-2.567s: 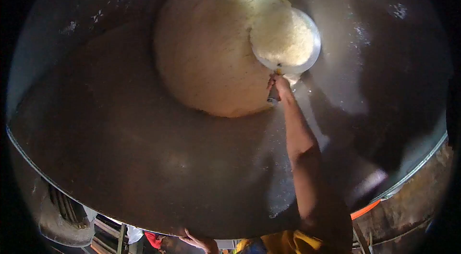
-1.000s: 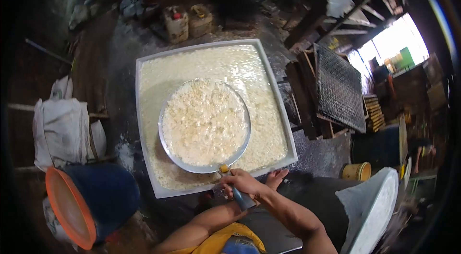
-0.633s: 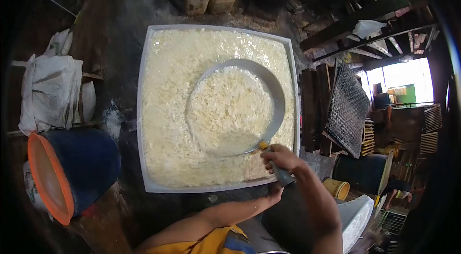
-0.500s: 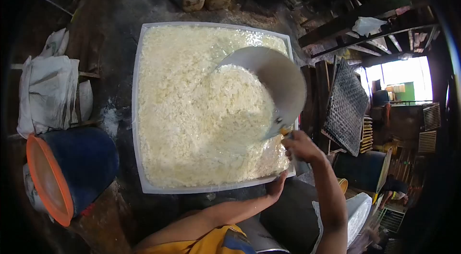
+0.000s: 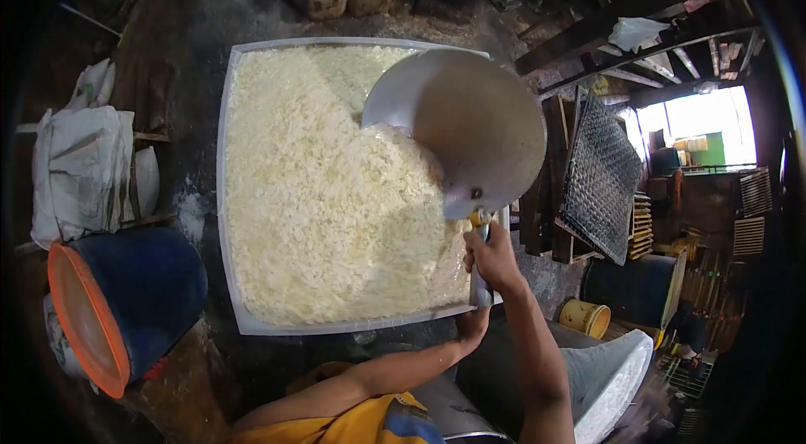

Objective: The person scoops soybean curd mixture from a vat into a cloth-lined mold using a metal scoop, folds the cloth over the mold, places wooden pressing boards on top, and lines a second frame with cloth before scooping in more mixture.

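we hold a pan tilted over pale mash in a tray, right hand clutching the handle, left hand partly hidden, grip unclear.

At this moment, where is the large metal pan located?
In the head view, the metal pan is tilted over the right part of the white tray, just above the right hand that holds it.
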Motion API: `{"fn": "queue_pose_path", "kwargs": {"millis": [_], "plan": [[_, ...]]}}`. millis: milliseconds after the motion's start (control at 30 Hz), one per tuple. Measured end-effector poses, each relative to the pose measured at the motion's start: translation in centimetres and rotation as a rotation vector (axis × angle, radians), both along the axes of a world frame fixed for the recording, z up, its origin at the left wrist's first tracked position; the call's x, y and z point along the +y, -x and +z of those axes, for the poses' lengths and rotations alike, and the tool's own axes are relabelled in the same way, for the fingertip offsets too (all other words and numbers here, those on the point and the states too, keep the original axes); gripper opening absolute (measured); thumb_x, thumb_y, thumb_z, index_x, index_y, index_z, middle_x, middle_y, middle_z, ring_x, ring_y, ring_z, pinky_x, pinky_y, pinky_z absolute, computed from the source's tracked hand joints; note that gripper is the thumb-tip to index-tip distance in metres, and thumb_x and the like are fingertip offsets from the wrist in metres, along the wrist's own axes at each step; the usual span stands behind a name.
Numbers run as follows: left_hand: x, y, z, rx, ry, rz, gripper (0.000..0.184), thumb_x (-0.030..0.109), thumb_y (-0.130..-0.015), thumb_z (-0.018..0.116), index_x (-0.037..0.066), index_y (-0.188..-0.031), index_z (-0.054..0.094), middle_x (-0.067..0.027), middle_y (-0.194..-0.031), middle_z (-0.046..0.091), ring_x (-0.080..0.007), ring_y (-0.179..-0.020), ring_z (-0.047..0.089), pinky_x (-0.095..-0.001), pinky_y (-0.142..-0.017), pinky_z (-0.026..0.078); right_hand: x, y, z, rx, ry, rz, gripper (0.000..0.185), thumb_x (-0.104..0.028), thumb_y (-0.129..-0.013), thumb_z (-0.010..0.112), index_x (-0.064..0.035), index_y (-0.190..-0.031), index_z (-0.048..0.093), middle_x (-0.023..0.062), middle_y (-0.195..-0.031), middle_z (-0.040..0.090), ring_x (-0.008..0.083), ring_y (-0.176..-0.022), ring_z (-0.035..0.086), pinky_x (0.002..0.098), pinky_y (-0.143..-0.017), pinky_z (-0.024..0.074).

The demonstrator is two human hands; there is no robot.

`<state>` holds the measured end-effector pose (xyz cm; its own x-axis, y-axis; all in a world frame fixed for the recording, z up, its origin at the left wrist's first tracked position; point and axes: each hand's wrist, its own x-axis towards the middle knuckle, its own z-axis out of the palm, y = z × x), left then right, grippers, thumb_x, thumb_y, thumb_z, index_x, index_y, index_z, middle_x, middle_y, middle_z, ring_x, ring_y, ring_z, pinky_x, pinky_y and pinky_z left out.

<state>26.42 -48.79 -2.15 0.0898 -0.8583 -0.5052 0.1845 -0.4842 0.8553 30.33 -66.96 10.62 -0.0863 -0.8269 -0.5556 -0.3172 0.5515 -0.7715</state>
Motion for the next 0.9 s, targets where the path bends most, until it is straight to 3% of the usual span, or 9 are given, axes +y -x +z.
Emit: {"fn": "queue_pose_path", "kwargs": {"millis": [100,200,300,400,500,567,667,767,900], "plan": [[2.2,2.3,-4.0,-0.349,0.168,-0.161,0.038,0.027,-0.083,0.071,0.000,-0.107,0.061,-0.0148,-0.102,0.064,-0.0263,-0.095,0.060,-0.0395,-0.087,0.045,3.2,1.9,1.0,0.046,0.075,-0.051,0.014,-0.004,-0.087,0.057,-0.0027,-0.097,0.048,0.0029,-0.069,0.053,0.0107,-0.051,0.052,0.0276,-0.044,0.0451],[1.8,2.7,-2.3,0.152,-0.053,0.154,0.045,0.033,-0.082,0.071,-0.001,-0.109,0.061,-0.0147,-0.107,0.064,-0.0267,-0.102,0.059,-0.0388,-0.090,0.044,8.4,8.2,-1.7,0.470,0.599,-0.110,0.015,-0.004,-0.088,0.058,-0.0041,-0.098,0.048,0.0033,-0.072,0.053,0.0101,-0.054,0.052,0.0259,-0.047,0.0452],[-0.4,1.7,1.0,0.222,-0.099,0.344,0.050,0.036,-0.081,0.073,-0.002,-0.111,0.061,-0.0144,-0.113,0.063,-0.0258,-0.104,0.059,-0.0370,-0.092,0.044,13.9,8.6,4.5,0.332,0.908,-0.494,0.015,-0.005,-0.089,0.059,-0.0008,-0.099,0.048,0.0055,-0.076,0.056,0.0130,-0.058,0.053,0.0251,-0.048,0.0442],[-1.2,1.6,2.1,0.193,-0.358,0.302,0.049,0.036,-0.080,0.073,-0.003,-0.108,0.062,-0.0140,-0.108,0.065,-0.0251,-0.099,0.061,-0.0357,-0.089,0.045,24.1,14.1,4.0,0.897,1.073,-0.652,0.024,-0.013,-0.089,0.063,0.0018,-0.103,0.051,0.0084,-0.079,0.057,0.0137,-0.060,0.054,0.0260,-0.053,0.0463],[-1.2,1.0,3.4,0.179,-0.083,0.412,0.050,0.042,-0.080,0.071,-0.003,-0.101,0.065,-0.0144,-0.100,0.067,-0.0229,-0.093,0.063,-0.0334,-0.085,0.047,35.6,15.2,5.0,0.823,0.836,-1.052,0.033,-0.018,-0.088,0.065,0.0043,-0.108,0.052,0.0110,-0.081,0.059,0.0180,-0.067,0.056,0.0319,-0.061,0.0478],[-1.0,0.5,2.9,0.223,-0.109,0.322,0.054,0.049,-0.080,0.070,-0.002,-0.099,0.066,-0.0114,-0.097,0.068,-0.0214,-0.088,0.062,-0.0324,-0.081,0.047,43.0,15.5,3.9,1.329,0.920,-0.900,0.033,-0.017,-0.086,0.066,0.0032,-0.109,0.053,0.0122,-0.081,0.059,0.0248,-0.071,0.056,0.0376,-0.064,0.0474],[-0.3,-0.4,0.7,0.363,-0.145,0.222,0.056,0.054,-0.078,0.070,0.001,-0.097,0.067,-0.0073,-0.091,0.067,-0.0163,-0.080,0.061,-0.0304,-0.074,0.047,53.4,14.4,2.9,1.281,0.405,-1.058,0.029,-0.018,-0.082,0.063,-0.0048,-0.106,0.055,0.0197,-0.091,0.064,0.0377,-0.083,0.063,0.0486,-0.075,0.0470],[2.6,-6.4,-4.2,0.434,-0.136,-0.396,0.067,0.059,-0.073,0.073,0.000,-0.103,0.063,-0.0054,-0.088,0.064,-0.0095,-0.073,0.059,-0.0253,-0.060,0.044,63.0,15.0,0.3,1.390,-0.090,-0.925,0.028,-0.020,-0.078,0.064,-0.0068,-0.102,0.058,0.0208,-0.090,0.066,0.0429,-0.083,0.064,0.0496,-0.070,0.0491],[6.7,-20.6,-15.7,-0.544,0.097,-0.980,0.083,0.055,-0.071,0.072,-0.006,-0.124,0.053,-0.0212,-0.115,0.062,-0.0308,-0.102,0.062,-0.0391,-0.086,0.048,70.6,16.4,-2.8,1.274,-0.284,-0.926,0.021,-0.017,-0.080,0.062,-0.0073,-0.098,0.058,0.0208,-0.088,0.066,0.0398,-0.083,0.065,0.0494,-0.070,0.0509]]}}
